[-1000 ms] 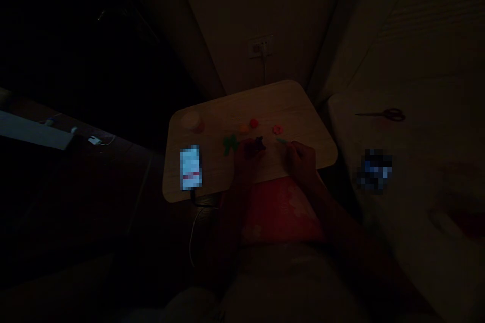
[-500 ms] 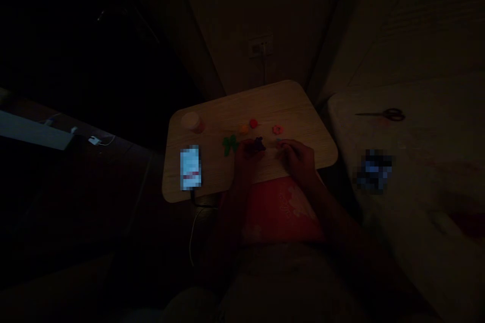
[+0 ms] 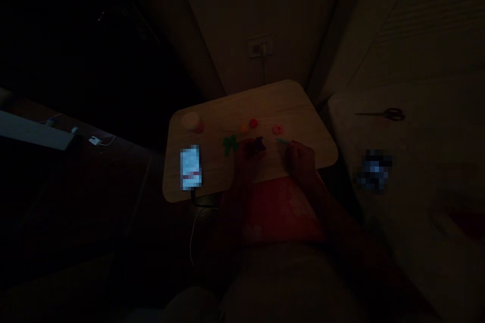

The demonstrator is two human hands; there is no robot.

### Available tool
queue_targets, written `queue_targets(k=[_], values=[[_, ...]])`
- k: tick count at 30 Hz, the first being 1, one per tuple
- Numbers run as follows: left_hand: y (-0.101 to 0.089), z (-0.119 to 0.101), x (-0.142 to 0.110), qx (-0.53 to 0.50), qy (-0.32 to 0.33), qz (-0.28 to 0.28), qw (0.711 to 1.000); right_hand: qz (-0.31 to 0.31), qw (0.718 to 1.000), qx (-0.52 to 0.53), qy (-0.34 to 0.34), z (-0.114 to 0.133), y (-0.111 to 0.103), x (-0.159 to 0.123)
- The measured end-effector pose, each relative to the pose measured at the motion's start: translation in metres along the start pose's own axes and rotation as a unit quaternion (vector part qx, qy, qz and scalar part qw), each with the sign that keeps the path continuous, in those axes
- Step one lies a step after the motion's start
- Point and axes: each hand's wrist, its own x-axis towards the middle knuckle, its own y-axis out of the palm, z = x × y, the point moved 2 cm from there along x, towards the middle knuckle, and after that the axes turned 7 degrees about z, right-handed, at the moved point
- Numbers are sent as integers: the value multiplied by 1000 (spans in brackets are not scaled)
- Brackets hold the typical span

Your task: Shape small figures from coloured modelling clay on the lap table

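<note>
In dim light, my left hand (image 3: pixel 245 154) is closed around a small dark purple lump (image 3: pixel 259 144), perhaps modelling clay. A thin pale blue stick-like tool (image 3: pixel 282 141) points left out of my right hand (image 3: pixel 301 157), whose fingers are pinched on it. Its tip is a short way to the right of the purple lump, apart from it. Just left of my left hand lies a green leaf-like shape (image 3: pixel 229 145). Beyond the hands are an orange lump (image 3: pixel 244 128), a red ball (image 3: pixel 253 123) and a pink flower-shaped ring (image 3: pixel 278 129).
The small wooden table (image 3: pixel 220 111) bears a pale-lidded tub (image 3: pixel 192 122) and a lit phone (image 3: pixel 190 167) with a cable. Scissors (image 3: pixel 386 114) lie on the pale surface at right, near a blurred-out object (image 3: pixel 375 170). A wall socket (image 3: pixel 260 46) is behind the table.
More of the blue tool now shows beyond my right fingers, and those fingers have curled in closer. My left hand and the purple lump have hardly moved. The picture is a little darker.
</note>
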Motion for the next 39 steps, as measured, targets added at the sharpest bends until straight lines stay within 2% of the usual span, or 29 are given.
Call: queue_targets(k=[7,13,19,25,35,39], values=[[-1,2,0,5,-10,8,1000,13,999,-21,-41,1,-1,4],[-2,0,0,2,-5,19,1000,0,998,-10,-55,2,-1,5],[0,0,-1,-1,-7,10,1000,14,999,15,-45,-3,1,4],[0,-1,-1,-3,-6,8,1000,-13,999,19,-26,-8,2,2],[-1,0,0,6,-3,8,1000,11,998,-19,-65,-1,-2,5],[-1,1,0,-7,-3,12,1000,16,998,-21,-58,-1,-2,4]])
